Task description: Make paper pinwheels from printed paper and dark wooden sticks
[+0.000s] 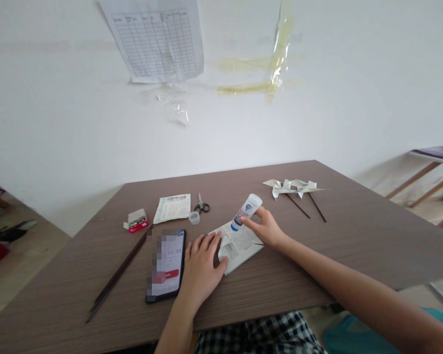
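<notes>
My right hand (267,227) grips a white glue stick (248,209), tilted with its lower end at a printed sheet of paper (239,248). Whether the tip touches the paper I cannot make out. Fingers stretched out, my left hand (203,268) lies over the left edge of that sheet and the table beside it. A smartphone (169,265) lies just left of this hand, its screen lit. Beyond the sheet are a small clear cap (194,218) and scissors (202,207) with dark handles.
Two paper pinwheels (280,188) on dark sticks lie at the back right. Further left are stacked printed paper squares (173,207), an open small red-and-white box (136,221) and several dark sticks (120,273). A white wall (221,142) borders the table's (354,236) far edge.
</notes>
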Available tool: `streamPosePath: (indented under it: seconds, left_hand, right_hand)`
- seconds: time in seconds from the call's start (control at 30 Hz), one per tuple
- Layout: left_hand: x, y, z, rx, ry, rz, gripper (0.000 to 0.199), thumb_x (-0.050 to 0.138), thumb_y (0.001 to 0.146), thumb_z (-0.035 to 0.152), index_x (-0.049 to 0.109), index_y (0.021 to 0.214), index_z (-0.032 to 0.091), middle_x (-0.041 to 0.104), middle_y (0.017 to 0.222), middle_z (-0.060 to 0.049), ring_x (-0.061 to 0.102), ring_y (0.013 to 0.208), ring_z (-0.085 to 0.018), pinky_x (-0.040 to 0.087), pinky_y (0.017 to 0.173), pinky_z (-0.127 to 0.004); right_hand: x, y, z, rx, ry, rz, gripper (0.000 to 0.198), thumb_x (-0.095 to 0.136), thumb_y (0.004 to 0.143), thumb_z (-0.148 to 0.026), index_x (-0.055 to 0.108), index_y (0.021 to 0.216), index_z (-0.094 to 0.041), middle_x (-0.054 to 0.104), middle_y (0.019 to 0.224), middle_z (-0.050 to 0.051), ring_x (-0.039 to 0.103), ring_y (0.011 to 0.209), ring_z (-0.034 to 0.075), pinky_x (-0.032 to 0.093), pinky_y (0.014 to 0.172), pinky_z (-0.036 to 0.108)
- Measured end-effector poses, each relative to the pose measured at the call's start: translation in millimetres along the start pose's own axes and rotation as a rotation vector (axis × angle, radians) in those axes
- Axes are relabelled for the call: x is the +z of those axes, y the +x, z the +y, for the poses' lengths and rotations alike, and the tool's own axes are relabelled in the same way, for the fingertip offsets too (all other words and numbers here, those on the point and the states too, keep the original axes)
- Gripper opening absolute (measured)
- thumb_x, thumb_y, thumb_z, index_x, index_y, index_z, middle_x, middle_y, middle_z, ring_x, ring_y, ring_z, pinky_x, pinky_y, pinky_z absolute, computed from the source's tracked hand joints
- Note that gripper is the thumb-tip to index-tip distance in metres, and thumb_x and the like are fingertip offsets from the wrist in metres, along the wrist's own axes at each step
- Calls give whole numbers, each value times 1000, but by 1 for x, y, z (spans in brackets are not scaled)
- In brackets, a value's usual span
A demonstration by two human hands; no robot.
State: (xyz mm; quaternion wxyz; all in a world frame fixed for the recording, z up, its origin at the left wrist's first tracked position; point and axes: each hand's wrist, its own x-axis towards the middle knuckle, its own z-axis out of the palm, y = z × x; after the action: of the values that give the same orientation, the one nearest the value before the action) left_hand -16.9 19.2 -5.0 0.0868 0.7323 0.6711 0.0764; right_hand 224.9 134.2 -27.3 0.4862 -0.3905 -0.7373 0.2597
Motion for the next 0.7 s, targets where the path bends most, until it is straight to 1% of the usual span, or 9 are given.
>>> streamPosePath:
  seconds: [0.1, 0.2, 0.3, 0.37, 0.43, 0.5, 0.57, 0.63, 0.7]
  left_hand:
    - [0, 0, 1, -7, -1, 13, 72, 68, 109, 28, 59, 180, 33, 60, 185, -5, 49, 175, -39, 34, 148, -64]
    - [-1, -1, 2, -6, -1, 16, 72, 68, 109, 28, 59, 180, 32, 61, 185, -7, 50, 175, -39, 34, 148, -64]
    - [-3, -1, 2, -7, 2, -1, 72, 66, 111, 28, 56, 182, 30, 59, 186, -7, 48, 176, -39, 33, 148, -66]
    - [-4, -1, 2, -9, 1, -8, 72, 65, 111, 27, 56, 182, 30, 58, 186, -7, 47, 177, -39, 32, 148, -66]
    - [-3, -1, 2, -4, -4, -10, 71, 65, 111, 28, 56, 182, 30, 57, 187, -7, 46, 177, -39, 31, 149, -67]
    - [-2, -1, 1, 0, -6, -4, 71, 65, 111, 28, 56, 182, 29, 57, 187, -7, 46, 177, -39, 31, 149, -67]
    - [0, -1, 0, 5, -7, 13, 71, 66, 110, 28, 57, 181, 29, 59, 185, -8, 48, 176, -40, 33, 148, -68]
    - [3, -1, -2, 13, -9, 38, 71, 67, 109, 27, 59, 180, 31, 61, 184, -9, 50, 174, -41, 35, 146, -69]
    - [6, -1, -3, 23, -10, 57, 71, 68, 109, 28, 60, 180, 32, 62, 183, -9, 52, 172, -41, 36, 146, -70]
  right_hand:
    - [-7, 3, 1, 12, 84, 65, 38, 86, 102, -60, 89, 116, -25, 91, 119, 12, 84, 112, 37, 65, 112, 58]
    - [-12, 7, 4, -58, 52, 91, 40, 89, 100, -55, 88, 130, -28, 90, 130, 13, 83, 118, 37, 61, 120, 61]
    - [-13, 8, 8, -147, -110, 93, 43, 87, 100, -40, 86, 142, -33, 89, 131, 10, 81, 125, 36, 43, 137, 72]
    - [-13, 7, 9, -180, -202, 84, 48, 78, 102, -28, 83, 150, -36, 89, 131, 8, 80, 128, 35, 31, 144, 76]
    - [-15, 6, 10, -172, -261, 93, 56, 68, 102, -17, 82, 153, -37, 87, 135, 8, 78, 133, 34, 27, 145, 76]
    - [-17, 6, 10, -146, -302, 116, 62, 63, 101, -11, 83, 152, -38, 84, 141, 10, 75, 140, 35, 27, 145, 77]
    - [-20, 7, 10, -123, -325, 133, 62, 62, 100, -10, 84, 151, -38, 83, 144, 11, 73, 144, 37, 32, 143, 77]
    - [-21, 9, 9, -107, -310, 123, 56, 67, 101, -14, 84, 149, -37, 84, 140, 11, 75, 137, 37, 41, 138, 74]
    - [-20, 11, 6, -73, -259, 88, 45, 75, 101, -25, 85, 144, -35, 88, 127, 10, 79, 126, 36, 49, 132, 71]
